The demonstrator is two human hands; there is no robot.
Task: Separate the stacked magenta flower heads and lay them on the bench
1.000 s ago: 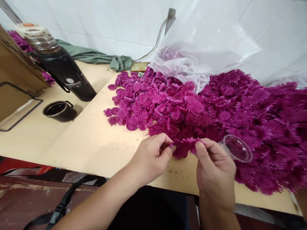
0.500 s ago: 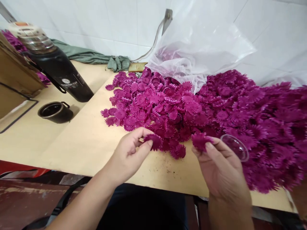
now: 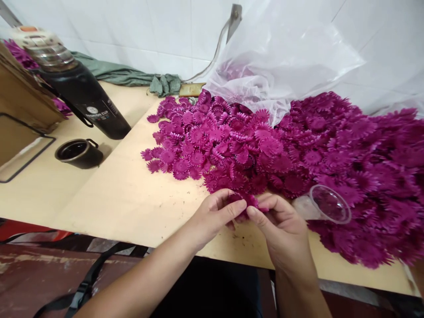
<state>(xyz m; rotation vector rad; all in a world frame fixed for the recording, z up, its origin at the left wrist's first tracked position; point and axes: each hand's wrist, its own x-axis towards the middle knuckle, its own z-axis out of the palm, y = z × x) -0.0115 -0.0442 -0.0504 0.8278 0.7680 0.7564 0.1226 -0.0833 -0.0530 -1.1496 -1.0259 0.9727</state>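
My left hand (image 3: 217,216) and my right hand (image 3: 281,225) meet just above the front of the table, thumbs nearly touching. Pinched between their fingertips are magenta artificial flower pieces (image 3: 251,201), with thin fringed petals. Each hand is closed on one, though the fingers cover much of them and I cannot tell where one piece ends and the other begins. Behind the hands spreads a big heap of the same magenta flower pieces (image 3: 215,137). Beside my right hand a clear plastic cup (image 3: 308,207) lies on its side against the heap.
A black flask (image 3: 89,97) and a small black cup (image 3: 79,153) stand at the left, near a cardboard box (image 3: 23,97). Behind the heap is a translucent plastic bag (image 3: 285,66). A green cloth (image 3: 115,70) lies along the wall. Dark crumbs dot the table (image 3: 126,203).
Both hands, apart before with a flower piece in each, have come together. My left hand moved right and my right hand moved left, uncovering more of the clear cup.
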